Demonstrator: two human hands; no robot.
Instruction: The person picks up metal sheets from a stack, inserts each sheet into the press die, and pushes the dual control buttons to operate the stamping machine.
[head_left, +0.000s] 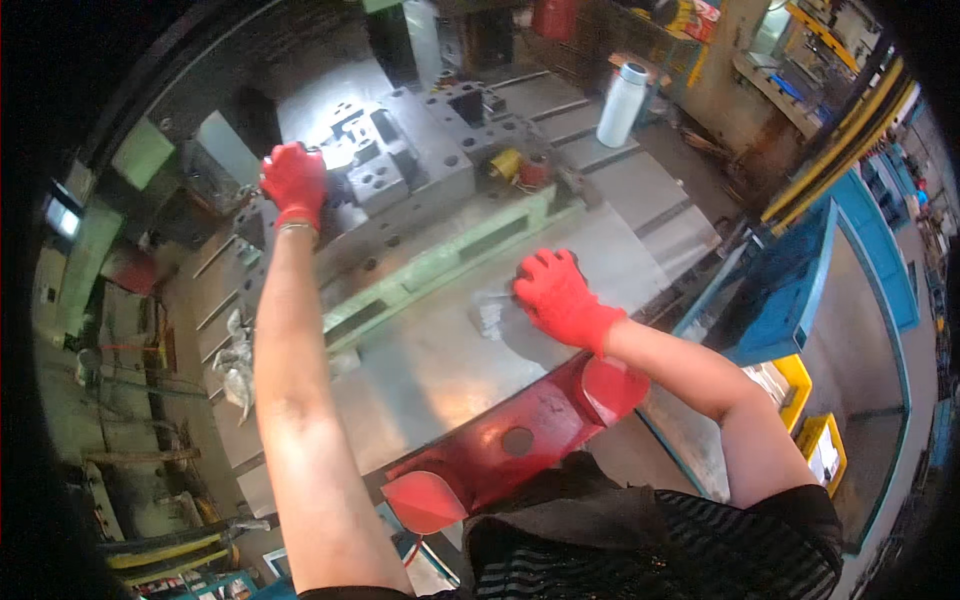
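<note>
My left hand, in a red glove, reaches far forward to the left side of a grey metal die block. Its fingers are curled, and what they hold, if anything, is hidden. Bright light falls on the die's raised steel parts beside it. My right hand, also gloved in red, is over the smooth metal plate with its fingers bent inward. Whatever lies under those fingers cannot be seen. Just left of it is a small pale, crumpled-looking piece on the plate.
A pale green slotted bar runs between the die and me. A white bottle stands at the back right, and a yellow cylinder sits by the die. Nearer are a red bracket, crumpled wrapping and yellow bins.
</note>
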